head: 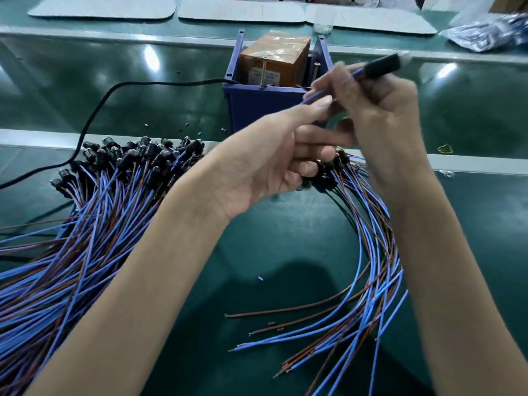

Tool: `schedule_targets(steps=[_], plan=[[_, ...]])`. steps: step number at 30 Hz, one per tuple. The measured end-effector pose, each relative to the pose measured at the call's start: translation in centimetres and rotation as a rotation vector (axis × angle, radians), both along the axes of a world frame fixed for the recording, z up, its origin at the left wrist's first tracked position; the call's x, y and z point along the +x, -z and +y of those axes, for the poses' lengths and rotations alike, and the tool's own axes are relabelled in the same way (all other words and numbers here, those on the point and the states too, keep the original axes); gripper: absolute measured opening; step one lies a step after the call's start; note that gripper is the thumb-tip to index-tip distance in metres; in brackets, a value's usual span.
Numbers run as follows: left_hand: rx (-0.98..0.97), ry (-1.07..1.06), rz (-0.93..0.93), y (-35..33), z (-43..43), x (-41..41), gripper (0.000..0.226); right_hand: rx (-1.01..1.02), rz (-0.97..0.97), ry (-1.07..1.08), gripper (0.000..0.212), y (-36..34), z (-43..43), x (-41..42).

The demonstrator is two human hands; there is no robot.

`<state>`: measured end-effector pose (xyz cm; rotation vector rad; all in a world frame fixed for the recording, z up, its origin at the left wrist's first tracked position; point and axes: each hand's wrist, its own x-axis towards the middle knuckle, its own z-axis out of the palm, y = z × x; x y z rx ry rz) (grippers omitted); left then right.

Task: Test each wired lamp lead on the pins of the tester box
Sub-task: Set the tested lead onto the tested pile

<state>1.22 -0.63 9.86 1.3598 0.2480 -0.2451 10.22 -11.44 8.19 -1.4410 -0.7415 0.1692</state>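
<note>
In the upper centre of the frame, before the tester box (257, 104), the right hand (380, 110) pinches one lamp lead (380, 68) near its black head and the left hand (265, 164) pinches its blue wire; a pile of leads (85, 210) lies at left

A green counter (285, 238) carries 3 pale flat mats (100, 7) along its far side, a clear bag of dark parts (485, 32) at far right, a yellow rubber band (443, 150), and a blue snippet (260, 278).
</note>
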Motion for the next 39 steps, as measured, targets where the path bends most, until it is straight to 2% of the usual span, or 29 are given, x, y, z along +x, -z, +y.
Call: schedule_targets(steps=[2,4,8,15,21,26,33,36,39], plan=[[-0.047,-0.052,0.07,0.6,0.3,0.2,0.053,0.022,0.01,0.148,0.031,-0.5,-0.6,0.5],[-0.184,-0.171,0.112,1.0,0.4,0.3,0.055,0.113,0.089,0.19,0.044,-1.1,-1.6,0.8],[-0.499,-0.412,0.163,2.0,0.7,0.3,0.038,0.145,0.186,0.202,0.046,-1.5,-3.0,1.6],[-0.583,-0.575,0.19,2.1,1.3,0.4,0.032,0.112,0.236,0.205,0.045,-1.6,-3.5,2.0],[-0.766,-0.779,0.197,1.5,0.0,1.9,0.034,0.125,0.239,0.164,0.046,-1.3,-3.4,2.1],[-0.814,-0.842,0.2,1.3,0.8,1.8,0.032,0.156,0.246,0.158,0.054,-1.1,-3.5,2.3],[-0.807,-0.893,0.192,2.0,1.6,1.8,0.038,0.117,0.284,0.115,0.048,-1.0,-3.2,2.5],[-0.694,-0.774,0.16,2.2,1.3,1.7,0.036,0.061,0.295,0.05,0.045,-0.7,-3.2,2.6],[-0.494,-0.55,0.075,2.0,0.0,1.5,0.034,-0.019,0.264,0.004,0.041,-0.3,-3.3,2.7]])
